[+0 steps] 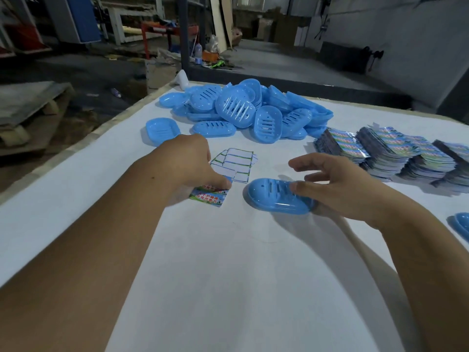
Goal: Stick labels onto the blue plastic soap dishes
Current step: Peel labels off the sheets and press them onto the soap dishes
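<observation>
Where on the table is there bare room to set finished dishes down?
The near table, between the forearms, is bare. So is the left strip beside the left hand. It is crowded at the far dish pile, the label stacks on the right, and the backing sheets in the middle.
</observation>
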A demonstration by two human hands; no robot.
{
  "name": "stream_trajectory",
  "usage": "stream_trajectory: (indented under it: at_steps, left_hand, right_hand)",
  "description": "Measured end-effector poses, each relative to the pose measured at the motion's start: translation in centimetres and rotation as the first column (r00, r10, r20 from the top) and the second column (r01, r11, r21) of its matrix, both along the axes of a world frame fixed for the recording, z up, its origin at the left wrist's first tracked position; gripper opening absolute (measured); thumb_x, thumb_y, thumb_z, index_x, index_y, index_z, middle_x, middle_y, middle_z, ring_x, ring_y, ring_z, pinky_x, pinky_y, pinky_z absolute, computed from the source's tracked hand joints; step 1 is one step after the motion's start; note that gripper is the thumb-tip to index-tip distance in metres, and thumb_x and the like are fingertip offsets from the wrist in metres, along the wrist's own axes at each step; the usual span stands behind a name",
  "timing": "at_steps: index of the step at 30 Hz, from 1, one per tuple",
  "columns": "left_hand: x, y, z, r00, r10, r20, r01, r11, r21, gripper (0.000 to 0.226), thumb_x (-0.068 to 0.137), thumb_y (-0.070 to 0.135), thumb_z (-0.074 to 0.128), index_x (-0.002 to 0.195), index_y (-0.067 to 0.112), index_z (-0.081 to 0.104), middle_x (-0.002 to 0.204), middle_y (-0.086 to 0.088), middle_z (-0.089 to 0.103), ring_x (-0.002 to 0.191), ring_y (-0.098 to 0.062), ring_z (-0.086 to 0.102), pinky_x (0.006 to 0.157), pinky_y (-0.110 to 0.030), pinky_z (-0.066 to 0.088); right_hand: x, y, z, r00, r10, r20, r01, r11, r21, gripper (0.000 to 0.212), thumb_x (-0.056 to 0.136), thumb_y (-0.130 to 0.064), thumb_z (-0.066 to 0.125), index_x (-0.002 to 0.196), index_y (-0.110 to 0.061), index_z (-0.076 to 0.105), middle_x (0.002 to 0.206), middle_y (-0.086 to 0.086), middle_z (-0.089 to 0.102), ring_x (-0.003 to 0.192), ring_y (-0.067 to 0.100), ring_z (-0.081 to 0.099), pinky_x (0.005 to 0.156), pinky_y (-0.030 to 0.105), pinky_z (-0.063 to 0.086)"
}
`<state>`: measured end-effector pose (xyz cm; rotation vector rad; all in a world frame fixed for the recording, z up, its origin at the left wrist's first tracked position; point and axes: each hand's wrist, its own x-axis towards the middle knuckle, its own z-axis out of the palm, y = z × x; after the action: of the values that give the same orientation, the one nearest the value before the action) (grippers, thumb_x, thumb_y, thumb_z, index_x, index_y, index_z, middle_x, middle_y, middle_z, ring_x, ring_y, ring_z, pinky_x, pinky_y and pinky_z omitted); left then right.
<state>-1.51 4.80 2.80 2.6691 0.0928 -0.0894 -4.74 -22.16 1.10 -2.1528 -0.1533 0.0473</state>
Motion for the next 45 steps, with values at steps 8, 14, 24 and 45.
stream_trajectory:
  at_steps: [8, 14, 24, 45]
  left_hand:
    - [0.7, -0.3, 0.1, 0.999, 0.003, -0.037, -0.014, 0.955, -0.296, 0.058, 0.068, 0.014, 0.097, 0.107, 0.027, 0.056, 0.096, 0.001, 0.059, 0.076, -0.013, 0.064, 0.036, -0.022, 0.046]
    - [1.7, -1.0, 0.8, 0.984, -0.075, 0.163, 0.142, 0.879, -0.456, 0.024, 0.077, 0.023, 0.090, 0.078, 0.029, 0.067, 0.071, 0.014, 0.074, 0.060, 0.003, 0.067, 0.049, -0.018, 0.047]
    - [0.0, -4.9, -0.2, 0.966, -0.173, 0.190, 0.257, 0.598, -0.759, 0.014, 0.087, 0.026, 0.082, 0.097, 0.018, 0.077, 0.087, 0.003, 0.081, 0.081, -0.010, 0.077, 0.073, -0.028, 0.060]
    - [-0.2, -5.0, -0.8, 0.912, -0.255, 0.322, 0.405, 0.690, -0.600, 0.019, 0.100, 0.020, 0.065, 0.083, 0.020, 0.074, 0.068, 0.013, 0.074, 0.062, 0.004, 0.064, 0.060, -0.015, 0.053]
  right_hand:
    - [0.2, 0.4, -0.1, 0.988, -0.084, 0.131, 0.090, 0.995, -0.037, 0.023, 0.087, -0.033, 0.077, 0.107, -0.037, 0.067, 0.113, -0.016, 0.067, 0.097, 0.007, 0.066, 0.062, 0.009, 0.053]
    - [0.2, 1.8, -0.1, 0.942, -0.146, 0.301, 0.137, 0.989, 0.050, 0.013, 0.091, -0.026, 0.076, 0.103, -0.028, 0.073, 0.085, -0.011, 0.074, 0.072, -0.005, 0.065, 0.066, 0.005, 0.047]
    - [0.3, 2.6, 0.4, 0.960, -0.143, 0.241, 0.094, 0.974, 0.204, 0.022, 0.095, -0.029, 0.072, 0.075, -0.021, 0.074, 0.069, -0.008, 0.075, 0.057, 0.000, 0.063, 0.052, 0.012, 0.046]
    - [0.3, 2.2, 0.6, 0.926, -0.300, 0.231, 0.259, 0.946, 0.194, 0.023, 0.085, -0.029, 0.083, 0.083, -0.019, 0.062, 0.071, -0.006, 0.062, 0.064, 0.009, 0.053, 0.060, 0.031, 0.047]
